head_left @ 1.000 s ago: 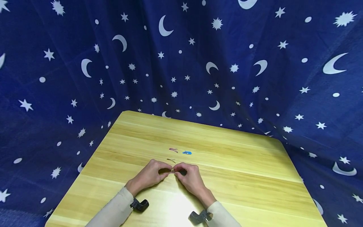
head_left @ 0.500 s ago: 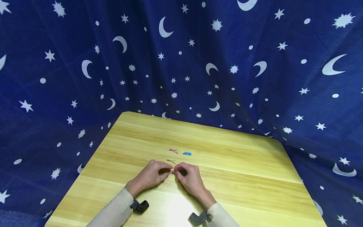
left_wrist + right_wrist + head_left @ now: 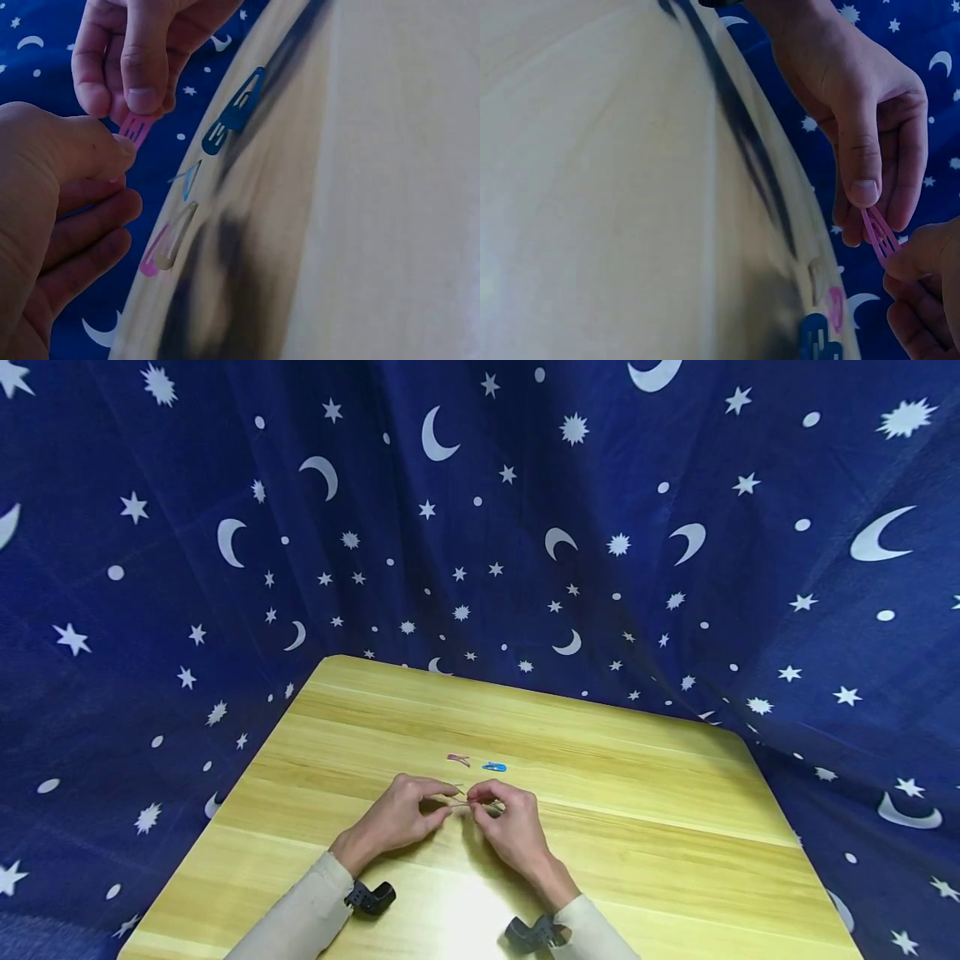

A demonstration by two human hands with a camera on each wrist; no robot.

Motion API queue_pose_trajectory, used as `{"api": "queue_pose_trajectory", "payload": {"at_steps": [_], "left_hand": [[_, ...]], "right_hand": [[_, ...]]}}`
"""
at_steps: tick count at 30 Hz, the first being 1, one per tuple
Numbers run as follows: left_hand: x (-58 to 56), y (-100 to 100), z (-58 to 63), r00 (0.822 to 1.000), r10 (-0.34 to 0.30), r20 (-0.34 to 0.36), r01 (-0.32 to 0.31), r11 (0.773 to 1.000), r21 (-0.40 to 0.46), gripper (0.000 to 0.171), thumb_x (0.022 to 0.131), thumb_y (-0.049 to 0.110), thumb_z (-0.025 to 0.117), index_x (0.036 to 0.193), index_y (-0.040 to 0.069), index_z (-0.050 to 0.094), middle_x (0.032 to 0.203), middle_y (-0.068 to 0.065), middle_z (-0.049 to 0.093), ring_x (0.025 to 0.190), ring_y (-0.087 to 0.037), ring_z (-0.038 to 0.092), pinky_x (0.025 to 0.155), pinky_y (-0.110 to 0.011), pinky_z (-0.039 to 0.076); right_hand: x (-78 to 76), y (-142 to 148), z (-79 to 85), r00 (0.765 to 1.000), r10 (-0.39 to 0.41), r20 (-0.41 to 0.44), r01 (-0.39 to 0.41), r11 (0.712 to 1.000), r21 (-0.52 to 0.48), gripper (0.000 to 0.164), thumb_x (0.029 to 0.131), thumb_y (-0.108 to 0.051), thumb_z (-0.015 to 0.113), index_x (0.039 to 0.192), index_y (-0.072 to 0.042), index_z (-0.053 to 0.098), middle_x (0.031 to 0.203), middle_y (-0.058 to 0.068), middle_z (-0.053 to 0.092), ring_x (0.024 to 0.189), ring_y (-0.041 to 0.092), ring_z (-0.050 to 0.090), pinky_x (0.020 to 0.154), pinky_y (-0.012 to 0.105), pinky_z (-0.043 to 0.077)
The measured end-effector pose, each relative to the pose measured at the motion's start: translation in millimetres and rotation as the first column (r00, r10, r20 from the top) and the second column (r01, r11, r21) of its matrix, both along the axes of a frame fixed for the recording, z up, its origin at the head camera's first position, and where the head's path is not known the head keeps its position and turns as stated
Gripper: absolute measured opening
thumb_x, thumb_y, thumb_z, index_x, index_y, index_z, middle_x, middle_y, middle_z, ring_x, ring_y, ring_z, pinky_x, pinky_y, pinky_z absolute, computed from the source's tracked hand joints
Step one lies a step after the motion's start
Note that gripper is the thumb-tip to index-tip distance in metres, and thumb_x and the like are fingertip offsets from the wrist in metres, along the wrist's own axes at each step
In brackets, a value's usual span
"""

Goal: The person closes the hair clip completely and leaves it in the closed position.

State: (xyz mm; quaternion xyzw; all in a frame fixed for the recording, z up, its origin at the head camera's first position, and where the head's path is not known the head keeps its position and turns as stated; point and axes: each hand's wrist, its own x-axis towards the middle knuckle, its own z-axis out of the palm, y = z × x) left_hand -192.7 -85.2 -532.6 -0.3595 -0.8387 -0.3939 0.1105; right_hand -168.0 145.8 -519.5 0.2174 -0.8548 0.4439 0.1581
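A pink snap hair clip [image 3: 136, 129] is held between my two hands, just above the table. My left hand [image 3: 396, 814] pinches one end with the thumb and fingers. At the other end my right hand [image 3: 513, 822] grips it between thumb and fingertips. The right wrist view shows the slots and thin legs of the clip [image 3: 880, 236]; fingertips cover both of its ends. In the head view only thin lines of it show between the hands.
Beyond the hands on the wooden table [image 3: 637, 843] lie a pink clip [image 3: 458, 760] with its legs spread and a blue clip [image 3: 494, 767]. The left wrist view also shows dark blue clips [image 3: 244, 101] and a beige clip [image 3: 177, 236]. A starry blue curtain [image 3: 480, 527] surrounds the table.
Both hands have shifted slightly away from me, the right a little to the right. The left thumb and index finger stand farther apart, and more of the thin clip shows between the hands.
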Motion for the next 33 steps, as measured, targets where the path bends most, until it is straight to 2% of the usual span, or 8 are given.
{"api": "queue_pose_trajectory", "payload": {"at_steps": [4, 10, 16, 21, 27, 33], "left_hand": [[-1.7, 1.4, 5.0, 1.0, -0.009, -0.015, 0.01, 0.999, 0.033, 0.027, 0.091, 0.005, 0.087, 0.118, 0.004, 0.083, 0.114, -0.009, 0.084, 0.108, -0.024, 0.081, 0.096, -0.035, 0.065], [-4.3, 3.9, 10.7, 0.997, -0.012, -0.08, 0.018, 0.997, 0.077, 0.026, 0.089, 0.002, 0.088, 0.115, 0.001, 0.083, 0.112, -0.009, 0.084, 0.106, -0.024, 0.082, 0.094, -0.034, 0.065], [-6.9, 7.1, 12.8, 0.991, 0.01, -0.132, 0.006, 0.993, 0.118, 0.025, 0.088, 0.0, 0.088, 0.112, 0.003, 0.084, 0.109, -0.009, 0.085, 0.103, -0.023, 0.083, 0.092, -0.03, 0.065], [-8.9, 9.0, 15.0, 0.986, 0.024, -0.167, 0.001, 0.989, 0.151, 0.025, 0.087, -0.002, 0.088, 0.111, 0.001, 0.083, 0.109, -0.01, 0.085, 0.102, -0.025, 0.083, 0.091, -0.03, 0.065], [-10.7, 10.9, 18.7, 0.983, 0.031, -0.184, 0.002, 0.984, 0.177, 0.023, 0.087, -0.003, 0.088, 0.109, 0.001, 0.084, 0.109, -0.009, 0.085, 0.103, -0.024, 0.083, 0.093, -0.029, 0.064], [-11.1, 11.9, 19.4, 0.975, 0.041, -0.217, 0.004, 0.98, 0.2, 0.024, 0.086, -0.005, 0.088, 0.108, 0.002, 0.084, 0.108, -0.008, 0.085, 0.1, -0.024, 0.083, 0.091, -0.026, 0.064]], "right_hand": [[-0.2, 1.7, 7.4, 1.0, -0.002, -0.014, 0.001, 1.0, -0.014, 0.022, 0.086, 0.009, 0.084, 0.099, -0.008, 0.081, 0.093, 0.0, 0.083, 0.085, 0.011, 0.078, 0.082, 0.037, 0.066], [-0.8, 3.8, 14.8, 0.999, -0.002, -0.036, 0.002, 1.0, -0.022, 0.02, 0.086, 0.008, 0.084, 0.098, -0.008, 0.081, 0.093, 0.0, 0.083, 0.086, 0.012, 0.078, 0.082, 0.041, 0.066], [-2.4, 5.6, 19.4, 0.997, 0.001, -0.077, -0.003, 1.0, -0.031, 0.021, 0.087, 0.008, 0.084, 0.098, -0.01, 0.081, 0.093, -0.002, 0.082, 0.085, 0.011, 0.077, 0.079, 0.042, 0.066], [-4.5, 6.6, 23.3, 0.995, 0.004, -0.095, -0.008, 0.999, -0.047, 0.019, 0.087, 0.007, 0.083, 0.099, -0.008, 0.081, 0.094, -0.001, 0.083, 0.085, 0.012, 0.077, 0.078, 0.044, 0.066], [-6.4, 8.1, 24.5, 0.994, -0.004, -0.112, -0.002, 0.999, -0.052, 0.019, 0.087, 0.006, 0.084, 0.1, -0.008, 0.082, 0.095, 0.001, 0.083, 0.085, 0.013, 0.078, 0.078, 0.048, 0.066], [-5.7, 8.4, 23.6, 0.993, -0.001, -0.116, -0.005, 0.998, -0.057, 0.017, 0.088, 0.003, 0.085, 0.101, -0.008, 0.082, 0.096, 0.002, 0.083, 0.085, 0.012, 0.078, 0.077, 0.047, 0.066]]}}
